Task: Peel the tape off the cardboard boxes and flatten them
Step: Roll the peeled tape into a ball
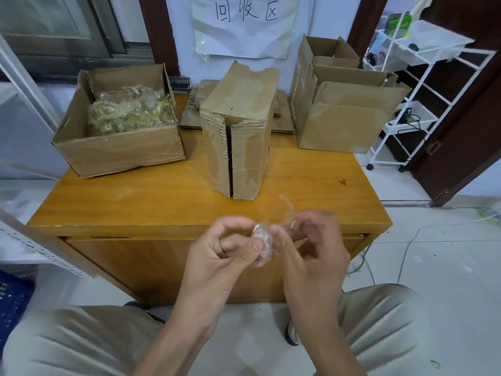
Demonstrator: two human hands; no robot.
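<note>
Tape: a crumpled clear wad of peeled tape (262, 241) is held between both hands, lower centre of the frame.
Left hand (229, 246): the wad is pinched by thumb and fingers.
Right hand (311, 246): a thin trailing strand is pinched; blurred.
Box: an upright brown cardboard box (238, 131) is seen standing at centre on the wooden table (135, 202), apart from the hands.

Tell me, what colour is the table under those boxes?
Honey-yellow wood with a visible grain, on the table; the head view shows it.

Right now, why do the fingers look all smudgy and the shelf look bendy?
In the head view, the right hand is motion-blurred, and so is the tape wad that both hands pinch; the left hand looks sharper. The wide lens bows the white rack at the frame's edge.
</note>
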